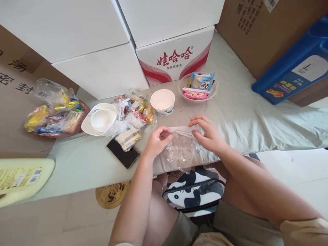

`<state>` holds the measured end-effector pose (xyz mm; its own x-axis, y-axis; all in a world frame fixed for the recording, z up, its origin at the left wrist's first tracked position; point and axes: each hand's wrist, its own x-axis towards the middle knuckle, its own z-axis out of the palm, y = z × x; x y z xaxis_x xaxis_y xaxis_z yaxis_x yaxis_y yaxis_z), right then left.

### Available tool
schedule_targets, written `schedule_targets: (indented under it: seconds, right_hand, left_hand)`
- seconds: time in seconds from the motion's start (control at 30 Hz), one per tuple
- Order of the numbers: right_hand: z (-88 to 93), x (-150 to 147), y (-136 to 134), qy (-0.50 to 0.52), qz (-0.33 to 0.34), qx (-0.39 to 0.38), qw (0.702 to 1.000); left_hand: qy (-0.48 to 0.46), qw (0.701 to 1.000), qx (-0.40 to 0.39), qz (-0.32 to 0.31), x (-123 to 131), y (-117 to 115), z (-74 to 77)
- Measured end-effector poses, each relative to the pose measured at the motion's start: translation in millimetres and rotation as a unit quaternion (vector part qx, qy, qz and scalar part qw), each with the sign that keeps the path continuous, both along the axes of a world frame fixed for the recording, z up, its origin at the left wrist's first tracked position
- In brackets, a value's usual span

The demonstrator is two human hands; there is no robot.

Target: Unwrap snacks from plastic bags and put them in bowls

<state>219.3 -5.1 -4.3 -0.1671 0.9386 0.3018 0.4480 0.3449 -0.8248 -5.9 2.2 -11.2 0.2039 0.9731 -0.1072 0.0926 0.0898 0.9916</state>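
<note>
Pinching the far left corner of a crumpled, clear, thin plastic bag (180,148), the left hand (159,140) has its thumb and forefinger brought together on the film. The right hand (207,134) is loosely spread, its fingers parted at the bag's far right corner; whether they touch the film I cannot tell. The bag lies between the two hands, its far edge running crosswise from one set of fingertips to the other, while its body extends toward the person, down to the near edge of the cloth-covered, pale grey-green worktop (235,126). The left hand is the one in clear contact. Just beyond stands a white, round paper bowl with blue print (163,100); farther off to the right, a clear, round plastic bowl (215,93) holds a light-blue snack packet (202,81) and pink-wrapped snacks (196,93). Left of the left hand, a heap of mixed, shiny-wrapped snacks (137,116) partly overlaps a flat, black, rectangular phone (121,153), with white, nested bowls (99,119) beside it.
</note>
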Motion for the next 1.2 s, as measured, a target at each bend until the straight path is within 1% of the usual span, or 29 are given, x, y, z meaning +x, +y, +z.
schedule_targets:
  seconds: [0.1,0.23,0.37,0.47,0.53,0.6,0.67,0.7,0.77,0.83,0.87,0.9,0.97,1.0,1.03,1.07,1.13,1.2]
  right_hand:
    - [0.7,-3.8,-1.9,-0.058,0.032,0.026,0.997]
    - [-2.4,-7.0,-2.9,-0.126,0.039,-0.006,0.991]
    - [-3.4,-7.2,-2.7,-0.132,0.039,-0.037,0.99]
    - [-0.5,-6.4,-2.4,-0.1,0.022,-0.038,0.994]
    - [2.6,-5.9,-2.1,-0.087,0.014,-0.042,0.995]
    - [5.7,-5.7,-1.8,-0.088,0.021,-0.07,0.993]
    - [7.9,-5.8,-1.4,-0.093,0.039,-0.121,0.988]
    - [8.5,-5.8,-1.2,-0.088,0.044,-0.145,0.985]
    - [9.2,-5.4,-0.7,-0.061,0.041,-0.175,0.982]
    - [9.8,-3.8,0.0,-0.004,0.029,-0.196,0.98]
    - [10.4,-2.6,0.3,0.034,0.034,-0.219,0.975]
    - [11.3,-1.4,0.6,0.07,0.05,-0.253,0.964]
    - [13.6,0.5,0.6,0.126,0.102,-0.33,0.93]
    - [14.9,0.9,0.3,0.143,0.125,-0.358,0.914]
    - [16.2,0.6,-0.2,0.157,0.139,-0.373,0.904]
    - [17.2,-0.4,-0.8,0.173,0.14,-0.371,0.902]
    - [18.5,-3.7,-2.2,0.212,0.113,-0.341,0.909]
    - [18.5,-7.6,-3.1,0.235,0.082,-0.311,0.917]
  left_hand:
    - [-0.016,0.999,-0.013,-0.033,5.3,-4.2,-1.2]
    - [-0.047,0.996,-0.013,-0.072,12.4,-9.1,-3.6]
    - [-0.097,0.993,-0.041,-0.049,16.8,-9.4,-4.3]
    - [-0.066,0.994,-0.074,-0.054,18.3,-7.6,-3.4]
    - [-0.032,0.995,-0.079,-0.053,18.0,-6.5,-2.6]
    - [-0.024,0.997,-0.064,-0.031,16.5,-5.9,-1.0]
    - [-0.051,0.997,-0.051,-0.006,14.4,-5.9,1.5]
    - [-0.073,0.996,-0.056,-0.001,13.3,-5.9,3.1]
    - [-0.102,0.99,-0.1,-0.011,11.5,-6.1,6.6]
    - [-0.087,0.983,-0.155,-0.036,9.8,-6.0,9.7]
    - [-0.072,0.982,-0.17,-0.044,8.8,-5.7,10.9]
    - [-0.063,0.982,-0.173,-0.047,7.5,-5.3,11.9]
    - [-0.077,0.983,-0.161,-0.038,4.3,-4.2,13.3]
    - [-0.102,0.983,-0.152,-0.025,2.8,-3.6,13.9]
    - [-0.138,0.98,-0.144,-0.007,1.7,-3.2,14.5]
    - [-0.18,0.974,-0.135,0.013,1.2,-3.0,15.1]
    - [-0.259,0.957,-0.123,0.04,2.5,-3.5,15.9]
    - [-0.287,0.947,-0.142,0.025,6.8,-4.9,15.6]
